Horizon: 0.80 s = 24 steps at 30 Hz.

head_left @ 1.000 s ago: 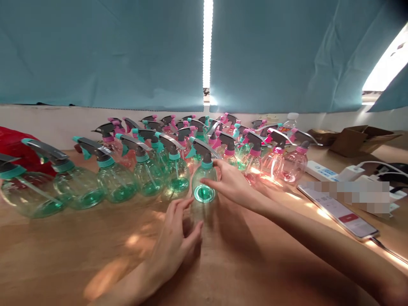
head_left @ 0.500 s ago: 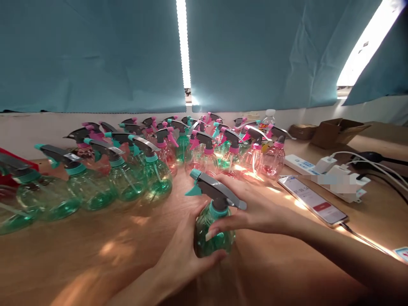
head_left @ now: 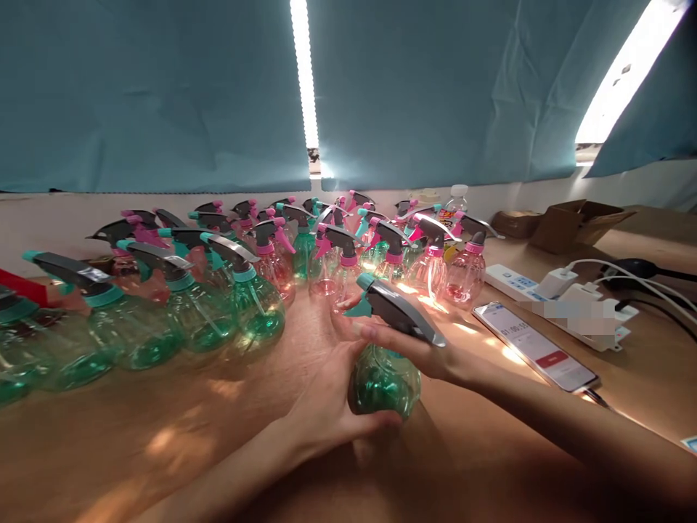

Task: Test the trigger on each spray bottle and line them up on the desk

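A green-tinted spray bottle with a dark grey and teal trigger head is in front of me, its nozzle facing left. My left hand is closed round the lower body, thumb across the near side. With its thumb and fingers reaching leftward round the neck, my right hand grips the bottle just under the trigger head. The teal collar is mostly hidden by that hand. To the left, green spray bottles stand in a row. Pink spray bottles stand further back.
A phone showing a timer lies at the right, with a cable plugged in. Beyond it is a white power strip with chargers. An open cardboard box and a clear capped bottle stand at the back. Blue cloth hangs behind.
My right hand has turned round the neck, its thumb now further left and higher. The held bottle has shifted slightly right, and its trigger head has swung a little. The view has shifted slightly.
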Each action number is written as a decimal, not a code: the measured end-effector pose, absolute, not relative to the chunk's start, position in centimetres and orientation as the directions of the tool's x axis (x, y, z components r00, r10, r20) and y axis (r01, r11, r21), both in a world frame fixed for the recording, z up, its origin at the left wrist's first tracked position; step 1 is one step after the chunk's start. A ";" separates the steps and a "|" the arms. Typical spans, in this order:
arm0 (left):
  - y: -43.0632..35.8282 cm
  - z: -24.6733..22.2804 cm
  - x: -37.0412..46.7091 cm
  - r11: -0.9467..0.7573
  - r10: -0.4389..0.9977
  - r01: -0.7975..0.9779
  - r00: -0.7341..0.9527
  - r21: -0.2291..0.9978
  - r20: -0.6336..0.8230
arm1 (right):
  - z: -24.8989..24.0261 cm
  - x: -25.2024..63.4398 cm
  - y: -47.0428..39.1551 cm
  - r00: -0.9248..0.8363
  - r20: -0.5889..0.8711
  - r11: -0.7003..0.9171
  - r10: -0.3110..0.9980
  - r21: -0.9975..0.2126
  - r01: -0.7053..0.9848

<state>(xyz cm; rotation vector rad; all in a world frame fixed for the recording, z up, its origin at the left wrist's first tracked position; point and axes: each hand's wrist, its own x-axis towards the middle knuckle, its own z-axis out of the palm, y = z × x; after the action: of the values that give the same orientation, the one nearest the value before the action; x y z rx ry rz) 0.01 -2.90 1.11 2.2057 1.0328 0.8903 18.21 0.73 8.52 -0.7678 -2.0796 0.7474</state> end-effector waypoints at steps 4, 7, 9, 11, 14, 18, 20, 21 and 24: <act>-2.6 1.0 -1.3 -0.578 0.799 0.524 0.517 0.626 0.305 | 7.4 17.9 2.2 -0.521 0.491 0.625 0.698 -0.773 0.108; -2.7 0.2 -3.0 -0.593 0.800 0.614 0.520 0.521 0.299 | 7.5 17.9 3.0 -0.545 0.469 0.631 0.695 -0.761 0.150; -2.8 -0.3 -4.0 -0.597 0.801 0.662 0.518 0.453 0.299 | 7.8 17.9 3.4 -0.556 0.450 0.637 0.699 -0.745 0.197; -2.8 -0.7 -4.8 -0.600 0.800 0.696 0.525 0.396 0.290 | 7.9 17.8 3.8 -0.540 0.464 0.648 0.702 -0.732 0.213; -2.8 -1.1 -5.4 -0.595 0.804 0.727 0.531 0.343 0.269 | 7.5 17.6 4.3 -0.524 0.481 0.650 0.703 -0.733 0.199; -2.8 -1.4 -5.4 -0.601 0.798 0.735 0.533 0.314 0.280 | 7.3 17.7 4.5 -0.511 0.481 0.644 0.712 -0.738 0.202; -2.8 -1.4 -5.4 -0.607 0.793 0.734 0.535 0.304 0.293 | 7.7 18.1 4.3 -0.544 0.460 0.649 0.702 -0.728 0.222; -2.9 -1.4 -5.4 -0.608 0.792 0.735 0.536 0.299 0.293 | 7.9 18.4 4.3 -0.568 0.440 0.651 0.695 -0.721 0.238; -2.9 -1.4 -5.3 -0.609 0.791 0.741 0.543 0.282 0.283 | 8.3 18.9 4.2 -0.602 0.405 0.654 0.689 -0.705 0.274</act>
<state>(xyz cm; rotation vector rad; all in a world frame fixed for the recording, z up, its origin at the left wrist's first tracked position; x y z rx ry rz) -5.34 -2.93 -1.41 2.6447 1.3203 0.5852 18.88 4.23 8.28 -0.7430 -2.1892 0.7860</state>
